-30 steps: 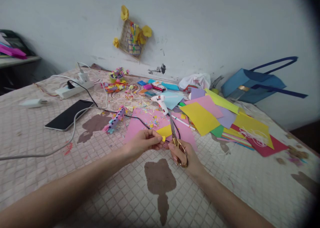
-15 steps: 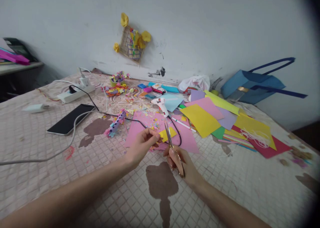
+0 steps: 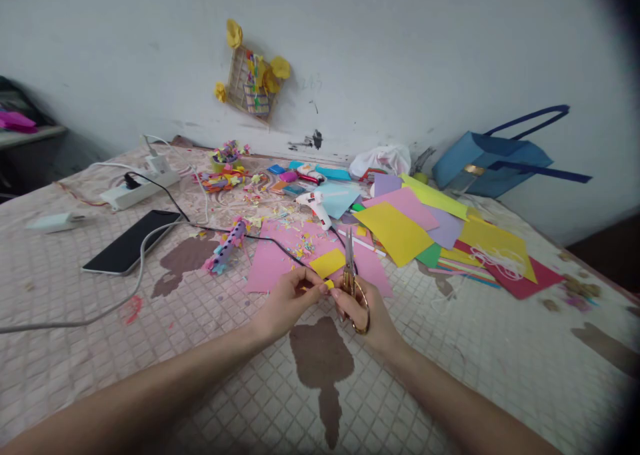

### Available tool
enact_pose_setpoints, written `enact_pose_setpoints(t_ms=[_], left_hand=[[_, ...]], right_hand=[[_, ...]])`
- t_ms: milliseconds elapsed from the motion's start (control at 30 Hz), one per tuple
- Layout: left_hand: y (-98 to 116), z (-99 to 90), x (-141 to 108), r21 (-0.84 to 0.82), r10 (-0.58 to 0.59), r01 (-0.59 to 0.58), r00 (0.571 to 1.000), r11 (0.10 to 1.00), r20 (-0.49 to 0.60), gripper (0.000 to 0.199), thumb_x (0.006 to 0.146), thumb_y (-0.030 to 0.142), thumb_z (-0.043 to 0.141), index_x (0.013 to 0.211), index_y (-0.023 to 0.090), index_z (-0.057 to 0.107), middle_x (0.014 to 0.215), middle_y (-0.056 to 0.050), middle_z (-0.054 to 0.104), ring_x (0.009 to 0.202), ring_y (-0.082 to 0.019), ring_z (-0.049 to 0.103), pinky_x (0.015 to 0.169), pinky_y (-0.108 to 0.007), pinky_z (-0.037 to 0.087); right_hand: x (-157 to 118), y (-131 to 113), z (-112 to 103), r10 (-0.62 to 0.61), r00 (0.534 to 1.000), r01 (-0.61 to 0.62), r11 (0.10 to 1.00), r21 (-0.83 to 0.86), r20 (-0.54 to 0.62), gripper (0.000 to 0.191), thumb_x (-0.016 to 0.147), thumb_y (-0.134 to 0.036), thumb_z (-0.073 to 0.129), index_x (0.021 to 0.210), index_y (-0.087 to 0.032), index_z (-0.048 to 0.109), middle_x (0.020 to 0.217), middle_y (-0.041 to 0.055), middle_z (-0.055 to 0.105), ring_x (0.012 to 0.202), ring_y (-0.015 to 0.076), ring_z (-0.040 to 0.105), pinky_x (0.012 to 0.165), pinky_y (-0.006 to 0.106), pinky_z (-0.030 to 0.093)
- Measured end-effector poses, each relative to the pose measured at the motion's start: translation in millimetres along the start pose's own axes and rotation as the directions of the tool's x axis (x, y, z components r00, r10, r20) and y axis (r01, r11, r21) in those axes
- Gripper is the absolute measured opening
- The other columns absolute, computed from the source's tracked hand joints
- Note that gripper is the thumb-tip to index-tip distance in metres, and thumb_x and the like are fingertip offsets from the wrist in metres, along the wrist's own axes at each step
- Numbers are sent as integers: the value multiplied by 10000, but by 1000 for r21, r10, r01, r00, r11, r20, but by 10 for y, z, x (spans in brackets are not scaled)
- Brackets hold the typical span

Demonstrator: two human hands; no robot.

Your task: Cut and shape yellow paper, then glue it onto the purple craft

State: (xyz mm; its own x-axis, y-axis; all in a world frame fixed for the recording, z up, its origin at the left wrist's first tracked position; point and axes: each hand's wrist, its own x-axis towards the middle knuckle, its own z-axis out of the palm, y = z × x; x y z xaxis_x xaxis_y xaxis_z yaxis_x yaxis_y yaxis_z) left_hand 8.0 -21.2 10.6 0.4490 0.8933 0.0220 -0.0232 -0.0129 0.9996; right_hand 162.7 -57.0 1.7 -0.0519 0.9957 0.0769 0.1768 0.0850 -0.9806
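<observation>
A small piece of yellow paper (image 3: 329, 284) is pinched between the thumb and fingers of my left hand (image 3: 295, 302). My right hand (image 3: 367, 312) is closed round gold-handled scissors (image 3: 349, 275), their blades pointing up and away from me. Its thumb and fingertip come up to the small yellow piece, close against my left fingertips. Just beyond both hands, a larger yellow paper piece (image 3: 328, 263) lies on a pink sheet (image 3: 270, 268) strewn with tiny paper scraps (image 3: 306, 245). A white glue gun (image 3: 316, 207) rests at the sheet's far edge.
Left are a dark tablet (image 3: 133, 242), a power strip (image 3: 140, 188) with cables and a decorated lilac paper tube (image 3: 227, 247). Coloured paper sheets (image 3: 397, 232) spread to the right, before a blue bag (image 3: 493, 165). A small tub of paper pieces (image 3: 227, 155) stands at the back.
My hands have come together, and the right thumb now meets the small yellow piece. The scissors have turned more upright, away from the paper. The larger yellow piece now shows on the pink sheet.
</observation>
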Motion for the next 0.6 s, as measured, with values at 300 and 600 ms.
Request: enact_pose_setpoints(t_ms=[300, 600], left_hand=[[57, -43, 28, -207, -5, -26, 989, 978, -149, 210, 760, 341, 628, 767, 143, 557, 753, -22, 630, 702, -123, 582, 683, -254, 456], [82, -47, 32, -291, 24, -79, 982, 954, -187, 152, 780, 282, 615, 751, 145, 554, 760, -9, 619, 720, -111, 583, 719, -249, 460]], right_hand=[[-88, -89, 53, 51, 992, -53, 998, 14, 115, 361, 881, -489, 383, 689, -189, 442, 523, -55, 367, 486, 94, 362, 476, 225, 304], [-109, -19, 82, 2, 987, 21, 990, -140, 161, 411, 870, -523, 369, 621, -196, 374, 531, -49, 358, 497, 102, 348, 478, 246, 251]])
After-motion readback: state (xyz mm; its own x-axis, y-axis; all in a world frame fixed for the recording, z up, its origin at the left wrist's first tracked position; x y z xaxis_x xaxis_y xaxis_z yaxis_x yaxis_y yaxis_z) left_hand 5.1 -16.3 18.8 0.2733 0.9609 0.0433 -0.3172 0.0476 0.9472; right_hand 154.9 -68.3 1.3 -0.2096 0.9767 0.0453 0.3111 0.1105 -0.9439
